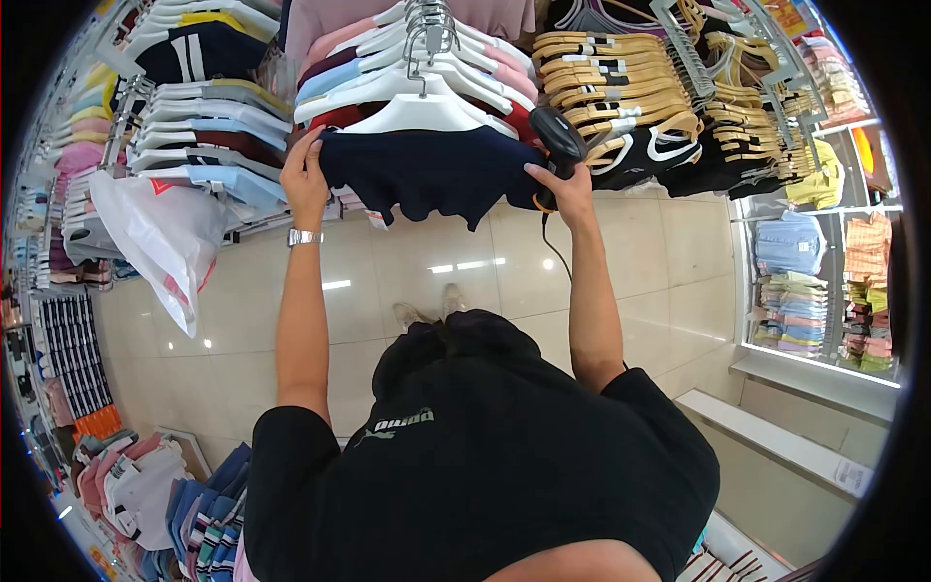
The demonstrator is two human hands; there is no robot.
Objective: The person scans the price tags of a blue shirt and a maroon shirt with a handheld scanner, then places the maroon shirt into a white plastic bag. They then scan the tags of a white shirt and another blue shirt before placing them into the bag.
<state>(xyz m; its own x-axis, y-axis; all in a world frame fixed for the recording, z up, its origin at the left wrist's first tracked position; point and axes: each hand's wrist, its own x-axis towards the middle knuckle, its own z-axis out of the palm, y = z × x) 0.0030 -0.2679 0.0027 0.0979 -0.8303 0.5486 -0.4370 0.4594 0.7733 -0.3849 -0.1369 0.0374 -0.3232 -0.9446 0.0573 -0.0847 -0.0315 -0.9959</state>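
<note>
A navy shirt (436, 165) hangs on a white hanger (419, 109) at the front of the rail, its lower part falling in folds. My left hand (304, 179) pinches the shirt at its left shoulder, with a silver watch (304, 237) on that wrist. My right hand (570, 197) is wrapped round the handle of a black handheld barcode scanner (559, 139), its head pointing up and away from me. The right thumb lies against the shirt's right edge. A dark cable (553, 242) trails down from the scanner's handle.
More shirts on white hangers (388, 48) hang behind. Wooden hangers (611, 82) with dark garments crowd the right. A white plastic bag (155, 233) hangs at left. Folded clothes (204, 514) lie at lower left, and shelves of clothes (790, 301) stand at right. Tiled floor (242, 378) lies below.
</note>
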